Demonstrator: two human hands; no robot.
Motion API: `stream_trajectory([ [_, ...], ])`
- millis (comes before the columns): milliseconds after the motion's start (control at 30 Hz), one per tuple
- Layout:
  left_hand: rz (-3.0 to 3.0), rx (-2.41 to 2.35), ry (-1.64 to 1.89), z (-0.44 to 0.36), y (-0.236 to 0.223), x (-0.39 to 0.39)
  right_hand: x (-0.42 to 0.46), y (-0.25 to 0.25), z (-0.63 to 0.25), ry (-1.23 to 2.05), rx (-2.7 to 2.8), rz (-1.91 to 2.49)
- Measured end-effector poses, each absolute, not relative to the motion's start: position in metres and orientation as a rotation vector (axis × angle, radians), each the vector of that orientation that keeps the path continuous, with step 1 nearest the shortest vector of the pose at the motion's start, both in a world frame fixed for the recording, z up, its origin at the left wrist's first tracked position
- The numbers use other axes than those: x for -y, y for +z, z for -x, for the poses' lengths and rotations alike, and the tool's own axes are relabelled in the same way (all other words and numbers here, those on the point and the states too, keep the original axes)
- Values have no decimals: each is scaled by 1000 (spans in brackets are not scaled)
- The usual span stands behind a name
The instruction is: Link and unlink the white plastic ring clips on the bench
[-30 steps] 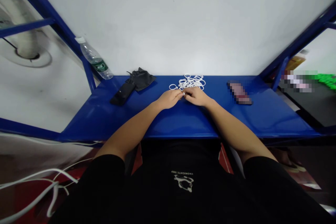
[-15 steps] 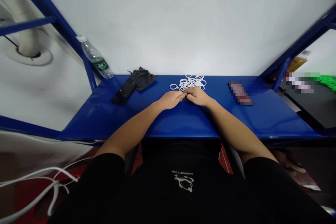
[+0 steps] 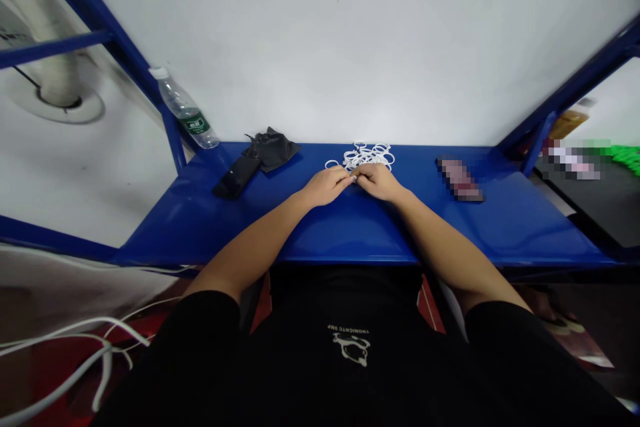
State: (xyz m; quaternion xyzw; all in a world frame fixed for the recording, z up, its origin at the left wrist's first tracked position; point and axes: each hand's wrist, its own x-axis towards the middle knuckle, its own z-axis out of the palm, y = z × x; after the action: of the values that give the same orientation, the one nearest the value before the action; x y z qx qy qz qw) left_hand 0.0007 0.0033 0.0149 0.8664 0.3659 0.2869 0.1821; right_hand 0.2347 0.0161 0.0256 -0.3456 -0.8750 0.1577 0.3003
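Note:
Both hands meet over the blue shelf top [image 3: 345, 233], fingertips almost touching. My left hand [image 3: 326, 185] is closed in a pinch, and my right hand [image 3: 379, 181] is curled with thumb and forefinger together. Between the fingertips shows a small bit of a white plastic ring [image 3: 354, 178]; the fingers hide most of it. Just behind the right hand lies a loose pile of white plastic rings [image 3: 367, 156], several of them overlapping. One separate ring [image 3: 331, 163] lies left of the pile, partly behind my left hand.
A black phone [image 3: 237, 177] and a crumpled black bag [image 3: 273, 149] lie to the left. A clear bottle [image 3: 187, 113] leans at the back left corner. At the right is a blurred-out phone-like object [image 3: 460, 180]. Blue frame posts flank the shelf, with a white wall behind.
My left hand has shifted slightly up, now covering part of the single ring. Both hands stay together at the small white piece. The view has moved very slightly.

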Motion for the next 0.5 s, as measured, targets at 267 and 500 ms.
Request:
stream_trajectory([
  [267, -2371, -1583, 835, 10, 15, -15, -34, 17, -249, 118, 2147, 1110],
  [500, -2354, -1745, 571, 10, 3, -19, -57, -10, -255, 173, 2277, 1436],
])
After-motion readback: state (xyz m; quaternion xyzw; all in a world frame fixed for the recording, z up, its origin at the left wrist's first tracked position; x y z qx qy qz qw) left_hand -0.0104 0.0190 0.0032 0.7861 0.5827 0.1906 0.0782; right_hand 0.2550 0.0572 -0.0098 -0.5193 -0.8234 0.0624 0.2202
